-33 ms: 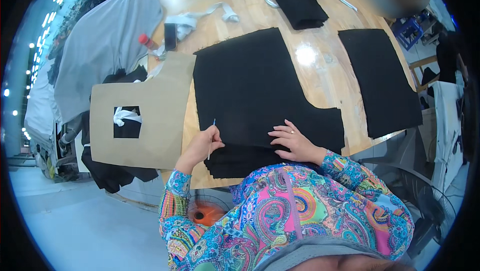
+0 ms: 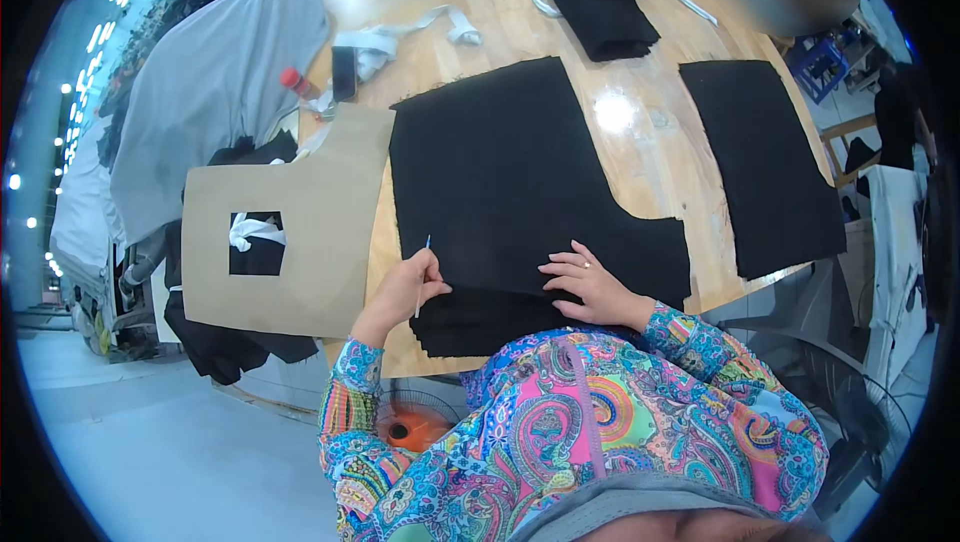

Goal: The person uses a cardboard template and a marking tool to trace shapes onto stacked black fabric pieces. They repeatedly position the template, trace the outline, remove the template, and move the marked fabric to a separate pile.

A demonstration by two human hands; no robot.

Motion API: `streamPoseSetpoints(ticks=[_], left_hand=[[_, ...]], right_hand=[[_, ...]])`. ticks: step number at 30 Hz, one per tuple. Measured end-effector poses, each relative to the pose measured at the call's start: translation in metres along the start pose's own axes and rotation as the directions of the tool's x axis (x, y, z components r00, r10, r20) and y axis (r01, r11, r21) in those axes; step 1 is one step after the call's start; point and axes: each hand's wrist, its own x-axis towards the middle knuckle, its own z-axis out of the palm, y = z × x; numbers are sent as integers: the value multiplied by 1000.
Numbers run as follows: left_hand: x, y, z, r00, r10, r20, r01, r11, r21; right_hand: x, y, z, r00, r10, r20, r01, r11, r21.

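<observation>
Meanwhile, the left hand (image 2: 405,290) pinches a thin white marking stick (image 2: 423,272) upright at the left edge of the black fabric piece (image 2: 510,172) — the right hand (image 2: 590,287) lies open, flat on the cloth just beside.

bare tabletop (image 2: 650,157) between black fabric pieces (image 2: 520,172)

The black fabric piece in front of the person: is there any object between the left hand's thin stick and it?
Nothing visible. The left hand holds the thin stick right at the black fabric piece's edge; the right hand lies flat on it.
</observation>
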Motion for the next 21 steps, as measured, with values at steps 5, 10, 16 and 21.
streamPoseSetpoints(ticks=[5, 10, 16, 21], left_hand=[[2, -27, -3, 984, 155, -90, -171, 961, -216], [-3, -4, -15, 990, 123, -70, -118, 991, 69], [0, 34, -47, 745, 438, -503, -404, 896, 182], [-12, 128, -70, 511, 662, -548, -532, 744, 404]], right_hand=[[0, 8, -2, 1000, 4, 8, -4, 996, 89], [-2, 2, -8, 1000, 25, -18, -24, 999, 39], [-24, 2, -49, 926, 218, -309, -292, 931, -218], [-55, -1, -132, 664, 89, -742, -438, 851, -290]])
